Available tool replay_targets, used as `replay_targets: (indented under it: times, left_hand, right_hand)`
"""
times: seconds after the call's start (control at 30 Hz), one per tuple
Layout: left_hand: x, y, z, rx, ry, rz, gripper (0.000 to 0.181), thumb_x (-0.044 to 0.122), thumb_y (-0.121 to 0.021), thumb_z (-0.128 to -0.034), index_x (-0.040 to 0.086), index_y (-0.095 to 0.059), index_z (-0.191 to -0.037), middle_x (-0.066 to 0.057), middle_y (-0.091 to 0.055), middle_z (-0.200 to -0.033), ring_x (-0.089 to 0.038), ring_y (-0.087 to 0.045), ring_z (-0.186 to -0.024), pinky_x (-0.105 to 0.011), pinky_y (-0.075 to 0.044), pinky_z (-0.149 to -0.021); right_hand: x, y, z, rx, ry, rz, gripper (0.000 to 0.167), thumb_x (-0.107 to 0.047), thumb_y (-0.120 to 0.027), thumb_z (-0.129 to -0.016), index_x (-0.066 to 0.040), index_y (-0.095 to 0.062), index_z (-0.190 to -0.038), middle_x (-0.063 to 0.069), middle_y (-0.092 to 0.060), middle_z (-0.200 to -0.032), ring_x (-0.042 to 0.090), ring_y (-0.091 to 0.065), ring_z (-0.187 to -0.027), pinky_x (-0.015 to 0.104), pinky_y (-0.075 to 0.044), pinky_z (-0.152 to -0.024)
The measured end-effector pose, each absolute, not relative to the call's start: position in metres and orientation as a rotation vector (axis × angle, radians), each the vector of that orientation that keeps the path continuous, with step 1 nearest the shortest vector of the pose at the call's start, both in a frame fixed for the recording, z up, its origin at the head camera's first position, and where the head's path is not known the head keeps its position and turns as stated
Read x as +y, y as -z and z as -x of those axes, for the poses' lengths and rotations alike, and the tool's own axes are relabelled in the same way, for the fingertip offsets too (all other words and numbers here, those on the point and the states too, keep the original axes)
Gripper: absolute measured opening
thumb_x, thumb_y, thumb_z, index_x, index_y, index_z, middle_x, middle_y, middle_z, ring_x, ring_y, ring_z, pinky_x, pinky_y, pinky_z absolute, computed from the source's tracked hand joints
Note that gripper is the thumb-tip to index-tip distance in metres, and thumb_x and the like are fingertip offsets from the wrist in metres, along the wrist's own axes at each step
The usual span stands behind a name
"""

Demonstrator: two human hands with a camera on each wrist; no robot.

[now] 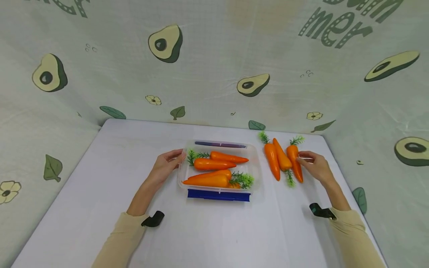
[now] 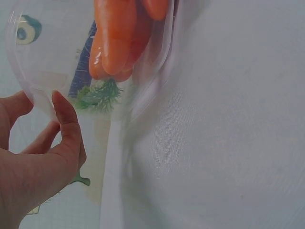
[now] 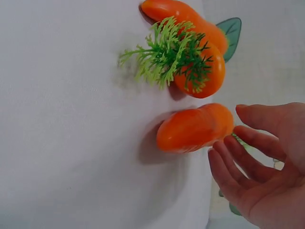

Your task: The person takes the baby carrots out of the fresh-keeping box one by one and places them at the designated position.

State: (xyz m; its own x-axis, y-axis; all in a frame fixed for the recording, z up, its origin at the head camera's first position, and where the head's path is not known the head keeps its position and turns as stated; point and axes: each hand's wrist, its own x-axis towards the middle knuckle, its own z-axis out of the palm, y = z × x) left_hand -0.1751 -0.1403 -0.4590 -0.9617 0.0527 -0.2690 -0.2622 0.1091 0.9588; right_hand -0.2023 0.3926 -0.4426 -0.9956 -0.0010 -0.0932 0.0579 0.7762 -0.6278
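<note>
A clear plastic container (image 1: 256, 160) with blue side flaps (image 1: 218, 195) holds several orange toy carrots (image 1: 214, 164) with green tops. At its left end, my left hand (image 1: 166, 165) pinches the rim between thumb and fingers; the left wrist view shows the container wall (image 2: 47, 57) between them. To the right lie three more carrots, and the rightmost carrot (image 1: 294, 158) is nearest my right hand (image 1: 315, 166). In the right wrist view, the fingers are spread loosely beside that carrot (image 3: 190, 131), not wrapped around it. Whether the fingertips touch it, I cannot tell.
Two carrots, one with its top away (image 1: 272, 160) and one with its top towards me (image 1: 282, 156), lie between the container and the rightmost carrot. The white table (image 1: 214, 230) meets a fabric backdrop (image 1: 207, 74) printed with avocados at the back and sides.
</note>
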Motion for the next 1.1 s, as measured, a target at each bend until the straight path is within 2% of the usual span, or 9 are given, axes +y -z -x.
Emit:
replay_targets:
  times: [0.27,0.33,0.4,0.5,0.57,0.67,0.93,1.1]
  left_hand:
    - [-0.140,0.460,0.177,2.154,-1.927,0.222,0.059,0.037,-0.068,-0.1005,0.006,-0.054,-0.149,-0.010,-0.052,-0.151,-0.025,-0.055,-0.127,-0.034,-0.049,-0.106]
    - [-0.140,0.459,0.177,2.153,-1.927,0.226,0.059,0.037,-0.068,-0.1005,0.006,-0.054,-0.149,-0.010,-0.051,-0.151,-0.025,-0.054,-0.127,-0.036,-0.048,-0.108]
    - [-0.140,0.459,0.177,2.154,-1.926,0.219,0.059,0.037,-0.068,-0.1010,0.006,-0.053,-0.149,-0.011,-0.051,-0.152,-0.026,-0.054,-0.128,-0.037,-0.047,-0.109]
    - [-0.140,0.459,0.177,2.155,-1.927,0.217,0.059,0.037,-0.067,-0.1011,0.006,-0.053,-0.149,-0.011,-0.050,-0.152,-0.026,-0.054,-0.128,-0.037,-0.047,-0.109]
    - [-0.139,0.458,0.177,2.159,-1.923,0.219,0.060,0.037,-0.067,-0.1012,0.006,-0.053,-0.149,-0.011,-0.050,-0.152,-0.026,-0.053,-0.128,-0.036,-0.047,-0.109]
    - [-0.140,0.457,0.176,2.159,-1.921,0.222,0.060,0.037,-0.067,-0.1012,0.005,-0.052,-0.150,-0.012,-0.050,-0.152,-0.025,-0.053,-0.128,-0.036,-0.047,-0.109]
    - [-0.139,0.453,0.174,2.148,-1.925,0.214,0.059,0.035,-0.066,-0.1019,0.005,-0.051,-0.150,-0.014,-0.052,-0.150,-0.029,-0.053,-0.127,-0.038,-0.046,-0.110]
    - [-0.140,0.452,0.174,2.158,-1.909,0.213,0.059,0.036,-0.066,-0.1023,0.005,-0.051,-0.150,-0.013,-0.051,-0.150,-0.028,-0.053,-0.128,-0.033,-0.048,-0.107]
  right_hand:
    - [0.375,0.423,0.196,2.991,0.977,0.166,0.045,-0.023,-0.060,-0.106,0.009,-0.056,-0.137,0.033,-0.061,-0.130,0.050,-0.060,-0.115,0.061,-0.051,-0.096]
    - [0.368,0.416,0.193,3.029,0.989,0.238,0.041,-0.019,-0.062,-0.105,0.009,-0.059,-0.134,0.031,-0.064,-0.125,0.047,-0.063,-0.111,0.058,-0.052,-0.094]
    - [0.360,0.409,0.191,3.066,1.000,0.303,0.036,-0.016,-0.065,-0.103,0.008,-0.062,-0.130,0.028,-0.067,-0.120,0.044,-0.065,-0.108,0.048,-0.055,-0.094]
    - [0.349,0.399,0.188,3.104,1.020,0.381,0.031,-0.013,-0.067,-0.101,0.006,-0.066,-0.126,0.024,-0.069,-0.116,0.040,-0.066,-0.106,0.045,-0.055,-0.093]
    - [0.340,0.393,0.186,3.114,1.020,0.410,0.029,-0.013,-0.067,-0.101,0.005,-0.067,-0.124,0.023,-0.070,-0.117,0.039,-0.066,-0.106,0.047,-0.055,-0.094]
    - [0.328,0.386,0.183,3.112,1.017,0.446,0.030,-0.014,-0.067,-0.101,0.004,-0.068,-0.124,0.022,-0.069,-0.119,0.038,-0.065,-0.105,0.058,-0.052,-0.094]
    - [0.298,0.374,0.178,3.078,1.066,0.624,0.026,-0.007,-0.072,-0.097,0.006,-0.070,-0.119,0.022,-0.071,-0.116,0.041,-0.065,-0.104,0.060,-0.052,-0.092]
    - [0.283,0.372,0.178,3.049,1.080,0.773,0.024,-0.002,-0.074,-0.093,0.006,-0.071,-0.116,0.020,-0.072,-0.113,0.040,-0.066,-0.103,0.060,-0.053,-0.090]
